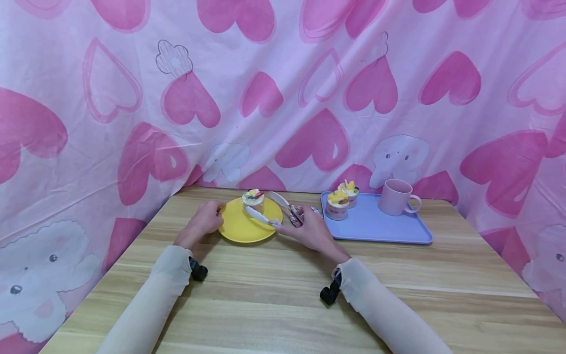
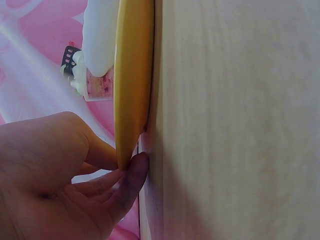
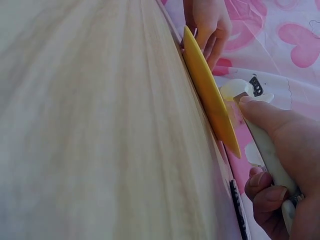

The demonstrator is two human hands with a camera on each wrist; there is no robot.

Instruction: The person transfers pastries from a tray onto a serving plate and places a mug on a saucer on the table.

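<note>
My left hand (image 1: 205,219) pinches the left rim of a yellow plate (image 1: 245,233), thumb above and fingers beneath, as the left wrist view shows. On the plate's back part stands a small dessert cup (image 1: 253,200) with white cream and fruit on top. My right hand (image 1: 309,228) grips a pair of tongs (image 1: 261,216) with white tips. The tongs' two arms are spread apart, one in front of the cup and one to its right. In the right wrist view, the thumb lies along one tong arm (image 3: 267,155) with the other fingers curled below.
A blue tray (image 1: 380,228) sits to the right, bearing two more dessert cups (image 1: 337,209) at its left end and a pink mug (image 1: 395,197) at its back right. Partly behind my right hand lies a plaid coaster (image 1: 315,211). A heart-patterned curtain (image 1: 309,142) hangs behind the wooden table (image 1: 265,295).
</note>
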